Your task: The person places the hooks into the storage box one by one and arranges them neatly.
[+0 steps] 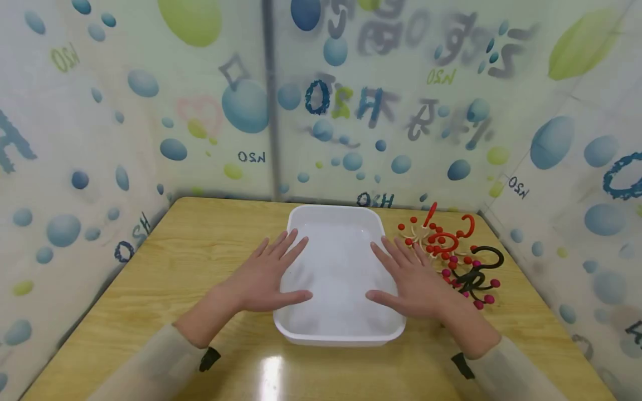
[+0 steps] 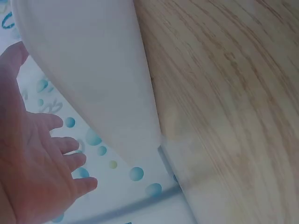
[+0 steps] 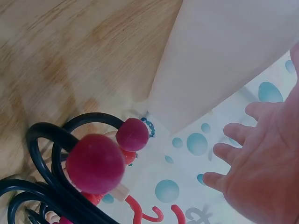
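A white rectangular plastic tub stands on the wooden table, its inside bare. Over its left rim my left hand is spread, palm down, fingers straight and thumb pointing inward. My right hand mirrors it over the right rim, fingers also straight. Neither hand holds anything. In the left wrist view the left hand shows beside the tub's outer wall. The right wrist view has the right hand apart from the tub's wall, fingers slightly spread.
Right of the tub lies a tangled pile of hooks: red hooks and black hooks with red and magenta ball tips. Dark patches mark the table near each forearm. Patterned curtain-like walls close off the back and sides.
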`<state>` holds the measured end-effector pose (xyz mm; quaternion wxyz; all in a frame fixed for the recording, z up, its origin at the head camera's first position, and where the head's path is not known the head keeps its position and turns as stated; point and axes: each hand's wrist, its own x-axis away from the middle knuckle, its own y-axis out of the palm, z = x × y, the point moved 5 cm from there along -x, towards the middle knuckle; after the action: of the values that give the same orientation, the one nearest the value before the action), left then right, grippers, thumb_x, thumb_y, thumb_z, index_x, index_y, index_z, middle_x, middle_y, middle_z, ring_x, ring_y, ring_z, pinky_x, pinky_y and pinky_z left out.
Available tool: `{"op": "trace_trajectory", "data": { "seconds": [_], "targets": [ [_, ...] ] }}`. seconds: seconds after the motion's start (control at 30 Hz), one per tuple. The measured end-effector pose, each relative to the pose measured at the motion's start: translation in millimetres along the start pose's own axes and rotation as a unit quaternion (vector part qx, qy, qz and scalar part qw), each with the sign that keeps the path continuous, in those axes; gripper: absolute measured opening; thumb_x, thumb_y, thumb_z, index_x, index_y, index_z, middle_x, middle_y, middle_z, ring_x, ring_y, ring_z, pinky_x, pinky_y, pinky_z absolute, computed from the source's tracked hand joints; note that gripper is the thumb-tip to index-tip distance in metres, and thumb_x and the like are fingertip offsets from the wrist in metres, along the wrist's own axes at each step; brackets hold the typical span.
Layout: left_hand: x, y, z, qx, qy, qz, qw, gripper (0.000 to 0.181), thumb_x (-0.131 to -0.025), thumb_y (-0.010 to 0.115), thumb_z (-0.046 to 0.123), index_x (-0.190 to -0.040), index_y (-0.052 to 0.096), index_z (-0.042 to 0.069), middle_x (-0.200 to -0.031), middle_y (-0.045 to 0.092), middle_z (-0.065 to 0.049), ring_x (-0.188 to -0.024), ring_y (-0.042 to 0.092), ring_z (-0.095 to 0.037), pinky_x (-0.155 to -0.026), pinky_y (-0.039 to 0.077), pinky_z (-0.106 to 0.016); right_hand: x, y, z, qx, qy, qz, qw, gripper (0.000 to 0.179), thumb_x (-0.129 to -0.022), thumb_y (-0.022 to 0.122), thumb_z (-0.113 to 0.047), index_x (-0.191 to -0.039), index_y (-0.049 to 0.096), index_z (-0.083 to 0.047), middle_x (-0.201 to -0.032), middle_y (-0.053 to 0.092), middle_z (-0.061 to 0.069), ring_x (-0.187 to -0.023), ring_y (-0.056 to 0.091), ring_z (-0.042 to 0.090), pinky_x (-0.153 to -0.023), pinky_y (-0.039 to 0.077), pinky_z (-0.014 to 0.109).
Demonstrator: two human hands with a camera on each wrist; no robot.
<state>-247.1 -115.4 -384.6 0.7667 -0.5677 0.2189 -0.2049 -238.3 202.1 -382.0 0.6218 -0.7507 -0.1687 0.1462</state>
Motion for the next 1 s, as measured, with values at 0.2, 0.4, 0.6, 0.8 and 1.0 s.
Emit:
{"op": "trace_trajectory", "data": {
  "seconds": [0.2,0.4,0.6,0.8,1.0],
  "targets": [
    [7.8,-6.4,-8.4,0.04,0.014,0.031,0.9986,0.097,-0.103,0.065,0.067,-0.177,0.023,0.02,-0.184,0.021,-0.012,-0.167,0.03,-0.042,-0.131,0.031,-0.066,7.3,-7,3,-0.022,0.012,0.015,0.9996,0.099,-0.1,0.056,-0.079,-0.177,0.025,-0.023,-0.184,0.022,0.015,-0.17,0.016,0.046,-0.132,0.008,0.076],
    [19.5,-6.5,-24.4,0.091,0.001,0.045,0.9948,0.085,-0.108,0.066,0.056,-0.175,0.03,0.019,-0.178,0.035,-0.015,-0.158,0.046,-0.042,-0.12,0.047,-0.062,21.9,-25,5,-0.038,0.012,0.074,0.9965,0.083,-0.102,0.071,-0.061,-0.169,0.043,-0.018,-0.172,0.046,0.014,-0.159,0.04,0.044,-0.127,0.03,0.073],
    [31.4,8.0,-38.0,0.151,-0.031,-0.016,0.9879,0.085,-0.108,0.059,0.065,-0.175,0.028,0.022,-0.175,0.038,-0.017,-0.151,0.053,-0.041,-0.117,0.049,-0.063,38.5,-52,2,-0.045,-0.004,0.11,0.993,0.074,-0.103,0.076,-0.048,-0.165,0.049,-0.018,-0.167,0.052,0.014,-0.154,0.046,0.045,-0.121,0.037,0.075],
    [37.7,17.9,-41.1,0.213,-0.035,-0.06,0.9746,0.084,-0.109,0.06,0.061,-0.176,0.026,0.021,-0.175,0.04,-0.015,-0.144,0.06,-0.039,-0.113,0.053,-0.06,59.0,-78,10,-0.051,-0.018,0.155,0.9865,0.069,-0.102,0.08,-0.037,-0.163,0.052,-0.018,-0.163,0.057,0.014,-0.148,0.051,0.045,-0.115,0.043,0.076],
    [42.1,22.1,-44.1,0.256,-0.036,-0.097,0.9611,0.087,-0.11,0.064,0.053,-0.178,0.017,0.024,-0.156,0.062,-0.012,-0.139,0.065,-0.031,-0.113,0.053,-0.057,77.0,-91,40,-0.076,0.002,0.154,0.9851,0.058,-0.107,0.075,-0.034,-0.158,0.057,-0.016,-0.152,0.065,0.017,-0.136,0.061,0.045,-0.103,0.053,0.072]
  ]
}}
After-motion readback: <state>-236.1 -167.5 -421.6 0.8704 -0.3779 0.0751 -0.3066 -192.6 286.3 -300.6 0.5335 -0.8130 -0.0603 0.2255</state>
